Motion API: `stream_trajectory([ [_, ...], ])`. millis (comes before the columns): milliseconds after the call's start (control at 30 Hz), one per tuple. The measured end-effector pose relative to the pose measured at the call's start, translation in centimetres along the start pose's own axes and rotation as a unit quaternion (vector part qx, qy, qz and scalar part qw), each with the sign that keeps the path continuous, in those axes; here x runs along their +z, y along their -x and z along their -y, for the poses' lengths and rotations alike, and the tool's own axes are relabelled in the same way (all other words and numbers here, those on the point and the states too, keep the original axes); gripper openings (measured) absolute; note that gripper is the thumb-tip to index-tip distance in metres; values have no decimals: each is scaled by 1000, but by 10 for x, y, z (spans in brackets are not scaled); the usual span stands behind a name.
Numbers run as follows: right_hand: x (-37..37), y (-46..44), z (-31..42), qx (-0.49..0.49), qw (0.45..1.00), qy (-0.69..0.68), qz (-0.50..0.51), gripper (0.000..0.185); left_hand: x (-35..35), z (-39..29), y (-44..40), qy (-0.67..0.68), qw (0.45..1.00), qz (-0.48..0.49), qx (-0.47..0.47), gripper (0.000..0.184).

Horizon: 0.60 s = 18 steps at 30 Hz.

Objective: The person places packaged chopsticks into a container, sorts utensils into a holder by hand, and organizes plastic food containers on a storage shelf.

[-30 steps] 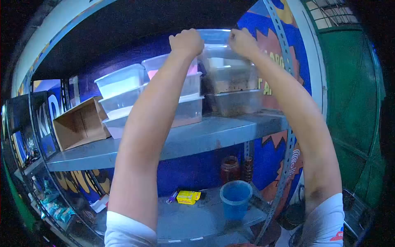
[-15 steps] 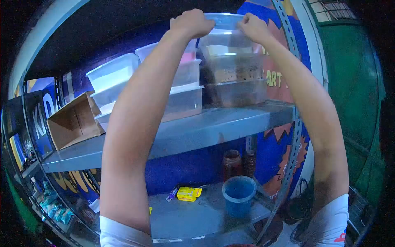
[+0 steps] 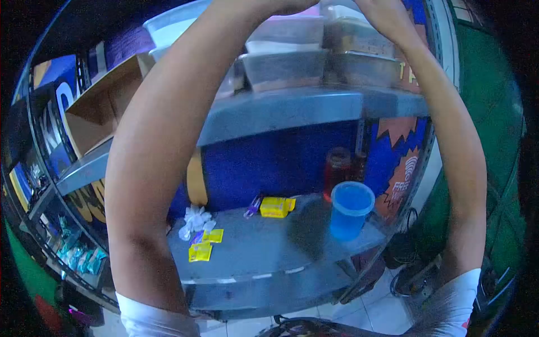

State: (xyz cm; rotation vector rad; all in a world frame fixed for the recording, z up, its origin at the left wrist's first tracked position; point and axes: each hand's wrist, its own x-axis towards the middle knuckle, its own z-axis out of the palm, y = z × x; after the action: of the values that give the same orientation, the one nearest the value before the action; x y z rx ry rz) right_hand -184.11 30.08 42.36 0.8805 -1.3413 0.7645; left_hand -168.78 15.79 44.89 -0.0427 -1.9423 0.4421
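Observation:
Both my arms reach up to the tubs on the upper shelf. My left hand (image 3: 286, 5) is cut off by the top edge, above a stack of translucent plastic tubs (image 3: 286, 70) with white and pink contents. My right hand (image 3: 387, 17) is beside the right-hand stack of plastic tubs (image 3: 368, 68), its fingers beyond the top edge. What either hand holds is out of view. Another plastic tub (image 3: 171, 28) is partly behind my left forearm.
An open cardboard box (image 3: 104, 115) lies on the metal shelf (image 3: 292, 115). Below are a blue bucket (image 3: 352, 210), a reddish jar (image 3: 338, 171), a yellow box (image 3: 276, 206), yellow sachets (image 3: 200, 252) and a crumpled white plastic bag (image 3: 195, 221). A slotted upright (image 3: 418, 168) stands at right.
The view has tilted down, so the tubs and my hands sit higher in it and more of the lower shelf shows. Earlier, both hands gripped the rim of the top right tub.

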Motion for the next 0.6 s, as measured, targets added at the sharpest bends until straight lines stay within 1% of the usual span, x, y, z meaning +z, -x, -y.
stream_trajectory([
  [33,1,1,11,-37,999,-33,10,27,-7,9,9,-3,1000,2,6,37],
  [67,1,4,23,-36,999,-35,17,27,-14,16,20,-1,1000,7,2,37],
  [133,-1,16,54,-6,990,-116,77,26,-25,30,44,-2,1000,19,-8,38],
  [167,-9,23,81,-2,989,-120,86,26,-31,40,57,0,1000,28,-13,38],
  [233,-23,40,131,164,953,-199,158,25,-48,53,90,67,997,19,-24,39],
  [267,-5,46,120,89,969,-166,161,25,-60,56,106,103,989,71,-78,42],
  [300,-5,61,127,94,965,-171,173,25,-69,59,127,105,987,82,-86,42],
  [367,-8,92,152,-19,979,-177,101,26,-87,71,171,154,986,20,-58,44],
  [400,-27,109,181,55,979,-153,124,29,-100,72,196,144,987,21,-66,45],
  [433,-31,127,192,62,976,-160,135,29,-110,74,224,144,986,33,-75,45],
  [500,-32,178,205,27,974,-218,56,24,-125,74,289,142,985,-70,-65,35],
  [533,-39,201,223,43,968,-244,52,20,-138,71,320,183,980,-58,-61,23],
  [567,-47,226,240,58,961,-268,44,17,-139,75,350,216,970,-94,-61,12],
  [600,-53,253,250,87,957,-269,69,15,-140,79,382,243,961,-80,-107,11],
])
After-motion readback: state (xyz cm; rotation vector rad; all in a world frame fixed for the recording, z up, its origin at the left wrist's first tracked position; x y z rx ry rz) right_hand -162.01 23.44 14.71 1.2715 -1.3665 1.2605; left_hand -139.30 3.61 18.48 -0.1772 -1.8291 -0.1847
